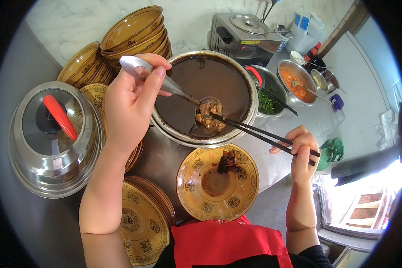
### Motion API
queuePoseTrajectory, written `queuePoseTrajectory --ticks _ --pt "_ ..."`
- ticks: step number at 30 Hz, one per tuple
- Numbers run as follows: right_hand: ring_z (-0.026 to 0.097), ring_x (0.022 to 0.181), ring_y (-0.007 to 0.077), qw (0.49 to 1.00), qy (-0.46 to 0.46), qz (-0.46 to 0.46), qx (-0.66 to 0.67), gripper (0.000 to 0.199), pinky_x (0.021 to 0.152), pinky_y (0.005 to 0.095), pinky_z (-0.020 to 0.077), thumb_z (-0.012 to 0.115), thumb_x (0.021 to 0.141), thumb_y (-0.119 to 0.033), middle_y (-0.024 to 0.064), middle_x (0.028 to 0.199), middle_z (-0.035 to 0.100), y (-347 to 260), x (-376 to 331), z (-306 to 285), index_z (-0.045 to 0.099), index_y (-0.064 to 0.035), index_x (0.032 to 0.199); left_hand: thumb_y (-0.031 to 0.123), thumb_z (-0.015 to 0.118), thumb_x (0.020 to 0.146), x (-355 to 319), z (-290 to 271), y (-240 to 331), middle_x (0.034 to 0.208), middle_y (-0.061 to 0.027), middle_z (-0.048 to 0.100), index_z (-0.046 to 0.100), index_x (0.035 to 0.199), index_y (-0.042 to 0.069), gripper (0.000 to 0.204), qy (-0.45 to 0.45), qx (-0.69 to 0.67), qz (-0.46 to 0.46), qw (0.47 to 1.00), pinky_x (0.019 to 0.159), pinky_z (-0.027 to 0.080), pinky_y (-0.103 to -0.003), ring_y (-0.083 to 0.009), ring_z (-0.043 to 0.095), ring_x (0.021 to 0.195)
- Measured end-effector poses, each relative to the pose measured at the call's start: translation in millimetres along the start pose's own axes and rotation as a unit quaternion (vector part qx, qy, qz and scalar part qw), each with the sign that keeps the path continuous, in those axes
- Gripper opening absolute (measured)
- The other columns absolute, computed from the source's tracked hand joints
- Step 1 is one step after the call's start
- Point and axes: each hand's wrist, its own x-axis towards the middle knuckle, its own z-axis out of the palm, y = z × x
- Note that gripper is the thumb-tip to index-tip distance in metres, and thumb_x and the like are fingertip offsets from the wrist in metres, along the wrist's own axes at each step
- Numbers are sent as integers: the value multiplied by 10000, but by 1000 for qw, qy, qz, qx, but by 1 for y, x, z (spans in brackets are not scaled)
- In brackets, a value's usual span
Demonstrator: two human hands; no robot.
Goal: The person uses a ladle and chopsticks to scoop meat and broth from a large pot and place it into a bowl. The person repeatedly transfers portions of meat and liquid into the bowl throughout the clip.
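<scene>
My left hand (136, 96) is closed round the grey handle of a ladle (176, 87), whose bowl rests at the surface of dark brown broth (196, 71) in a large metal pot (253, 105). Chunks of brown food (208, 117) fill the ladle's bowl. On the right, my right hand (301, 149) grips a pair of black chopsticks (263, 135), their tips touching the chunks. Below the pot, a yellow-brown patterned plate (194, 174) carries dark spice pieces (229, 161) and a little brown liquid.
Brown bowls (131, 29) stand stacked at the back left. A lidded metal pot (53, 165) sits left, near stacked patterned plates (140, 214). Toward the right are a bowl of chopped greens (267, 102), a bowl of orange-red sauce (295, 82) and a metal countertop appliance (245, 38).
</scene>
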Motion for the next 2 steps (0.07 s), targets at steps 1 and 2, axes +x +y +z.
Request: queuePoseTrajectory --ticks 1,2 --pt "567 584 197 1000 -2 6 7 292 544 253 421 385 859 -255 145 712 464 1 0 -1 427 -24 687 85 471 829 0 -1 0 792 0 522 523 904 9 119 -8 4 -5 1000 580 488 -206 -22 449 612" --pt "571 599 204 1000 -5 13 14 291 557 262 420 387 858 -262 151 713 468 4 -1 -4 428 -29 688 86 470 829 -1 -4 0 813 -5 525 521 908 8 122 -15 8 -9 1000 582 490 -207 -23 454 625"
